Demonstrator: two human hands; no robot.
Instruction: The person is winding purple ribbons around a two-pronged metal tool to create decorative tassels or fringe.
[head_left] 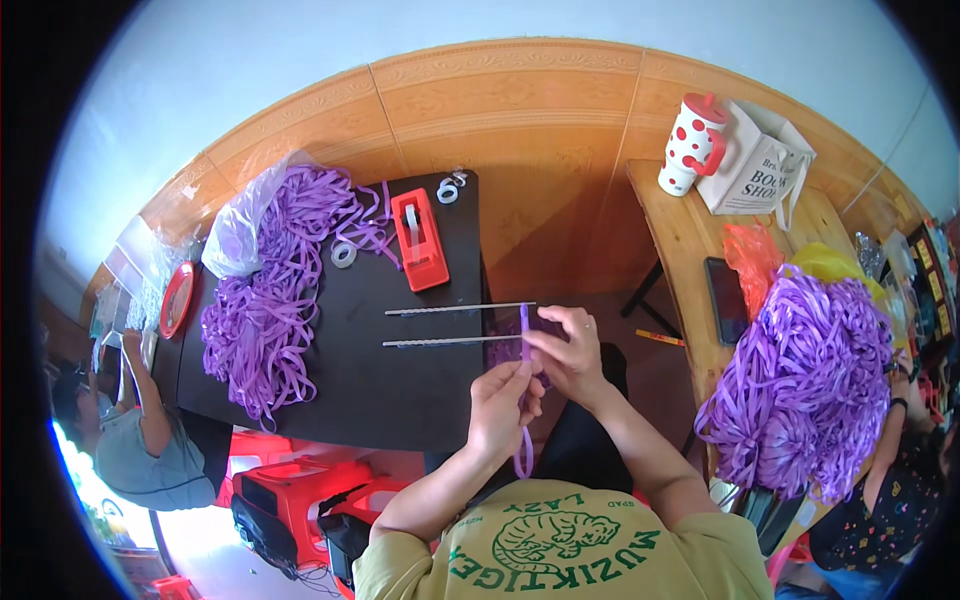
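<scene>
Two thin metal rods stick out side by side over the right edge of the black table. A strip of purple ribbon runs across their right ends and hangs in a loop below my hands. My left hand pinches this ribbon just below the nearer rod, fingers closed. With bent fingers, my right hand grips the ribbon at the nearer rod's tip; its fingertips partly hide the contact.
On the black table lie a purple ribbon heap, a red tape dispenser and tape rolls. The wooden table at right bears a larger ribbon pile, a phone and a dotted tumbler. People sit at both sides.
</scene>
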